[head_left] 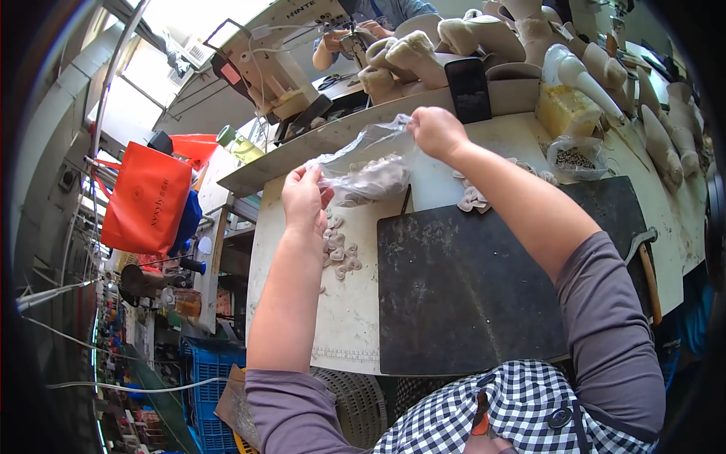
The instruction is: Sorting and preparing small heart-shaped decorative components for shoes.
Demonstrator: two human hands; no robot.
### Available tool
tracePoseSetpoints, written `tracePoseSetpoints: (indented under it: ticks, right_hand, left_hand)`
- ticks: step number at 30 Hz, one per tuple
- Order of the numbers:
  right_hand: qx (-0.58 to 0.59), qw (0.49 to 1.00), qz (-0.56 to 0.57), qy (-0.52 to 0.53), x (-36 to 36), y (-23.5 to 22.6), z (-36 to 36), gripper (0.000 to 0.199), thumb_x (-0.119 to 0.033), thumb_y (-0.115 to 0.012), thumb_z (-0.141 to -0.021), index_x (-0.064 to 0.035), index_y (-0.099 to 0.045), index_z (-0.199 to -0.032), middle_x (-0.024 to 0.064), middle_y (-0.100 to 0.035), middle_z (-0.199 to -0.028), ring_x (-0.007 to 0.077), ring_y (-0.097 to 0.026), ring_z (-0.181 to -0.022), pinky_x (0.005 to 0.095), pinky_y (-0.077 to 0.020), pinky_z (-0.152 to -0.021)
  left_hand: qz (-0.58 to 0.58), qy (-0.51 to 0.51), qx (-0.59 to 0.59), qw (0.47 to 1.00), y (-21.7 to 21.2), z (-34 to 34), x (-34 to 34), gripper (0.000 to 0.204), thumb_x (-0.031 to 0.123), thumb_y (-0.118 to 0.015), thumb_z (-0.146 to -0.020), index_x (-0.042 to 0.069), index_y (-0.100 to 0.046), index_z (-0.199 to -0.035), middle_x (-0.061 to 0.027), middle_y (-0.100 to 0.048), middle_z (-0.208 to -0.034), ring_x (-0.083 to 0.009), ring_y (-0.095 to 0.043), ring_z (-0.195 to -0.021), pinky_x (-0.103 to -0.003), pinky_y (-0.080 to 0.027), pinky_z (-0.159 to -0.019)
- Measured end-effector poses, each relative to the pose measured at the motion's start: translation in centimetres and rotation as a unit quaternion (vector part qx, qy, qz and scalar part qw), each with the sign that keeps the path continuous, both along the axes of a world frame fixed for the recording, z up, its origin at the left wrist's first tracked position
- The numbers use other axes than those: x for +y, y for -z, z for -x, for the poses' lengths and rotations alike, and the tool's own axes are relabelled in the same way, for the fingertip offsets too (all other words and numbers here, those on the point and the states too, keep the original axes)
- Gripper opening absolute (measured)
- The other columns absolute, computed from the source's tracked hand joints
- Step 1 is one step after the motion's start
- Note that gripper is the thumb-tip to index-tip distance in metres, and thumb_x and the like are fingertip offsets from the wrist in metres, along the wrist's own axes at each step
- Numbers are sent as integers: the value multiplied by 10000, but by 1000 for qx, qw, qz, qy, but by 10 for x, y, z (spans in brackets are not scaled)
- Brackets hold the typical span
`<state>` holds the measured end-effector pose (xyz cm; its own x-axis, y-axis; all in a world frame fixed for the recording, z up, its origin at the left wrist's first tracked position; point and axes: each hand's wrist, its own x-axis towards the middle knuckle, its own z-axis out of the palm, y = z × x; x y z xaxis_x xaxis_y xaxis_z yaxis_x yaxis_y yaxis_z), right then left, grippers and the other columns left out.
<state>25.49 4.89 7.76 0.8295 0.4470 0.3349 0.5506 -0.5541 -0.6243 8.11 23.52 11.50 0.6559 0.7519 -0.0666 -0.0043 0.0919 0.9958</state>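
A clear plastic bag [370, 181] is stretched between my two hands above the far side of the table. Small pale grey-beige pieces fill its lower part. My left hand [304, 200] pinches the bag's left edge, and my right hand [437, 135] is closed on its upper right corner. Loose pale pieces [339, 251], shaped like little bows or loops, lie on the white tabletop [344, 314] below my left hand. More such pieces [473, 198] sit beneath my right forearm, at the far edge of a black mat [469, 295].
A hammer [647, 276] lies at the mat's right edge. Beyond are an open bag of small metal bits [575, 157], a yellowish tub [566, 107], a black phone [468, 91] and fleece-lined boot uppers [423, 59]. A co-worker's hands [344, 44] are at a sewing machine. A red bag [147, 200] hangs left.
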Motion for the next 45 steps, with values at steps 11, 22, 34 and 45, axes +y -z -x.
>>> tracePoseSetpoints:
  ticks: [11, 22, 34, 45]
  right_hand:
    - [104, 993, -29, -46, -55, -43, -29, 289, -298, -588, -841, -60, -752, -831, 165, -695, -787, 285, -671, -758, 359, -526, -777]
    - [282, 858, -339, -266, -11, -43, 2, 292, 9, -528, -956, -34, -645, -1220, 91, -700, -1089, 134, -622, -959, 267, -480, -916]
    - [241, 879, -271, -310, 25, -16, 26, 506, 85, -369, -944, -148, -635, -1306, 63, -623, -1303, 141, -570, -1188, 265, -491, -785]
    - [-129, 957, 217, -141, -132, 56, 65, 477, -344, -612, -924, -128, -543, -1344, 118, -516, -1396, 309, -403, -1368, 548, -298, -1104]
  left_hand:
    - [-207, 86, 32, 974, 21, -23, -16, 154, 122, -531, -989, -3, -616, -1018, -66, -671, -862, -134, -664, -619, -229, -516, -508]
    - [-406, -96, -58, 907, 2, 4, 22, 159, 141, -612, -961, -17, -591, -969, -47, -639, -776, -110, -600, -525, -247, -521, -477]
    - [-217, -50, -14, 975, 36, 65, -13, 258, 300, -530, -1015, 51, -568, -962, -4, -554, -638, -76, -528, -498, -227, -447, -460]
    - [-96, 17, -120, 988, 67, 116, -94, 369, 78, -564, -967, -2, -417, -1296, 21, -473, -773, -32, -399, -587, -172, -357, -505]
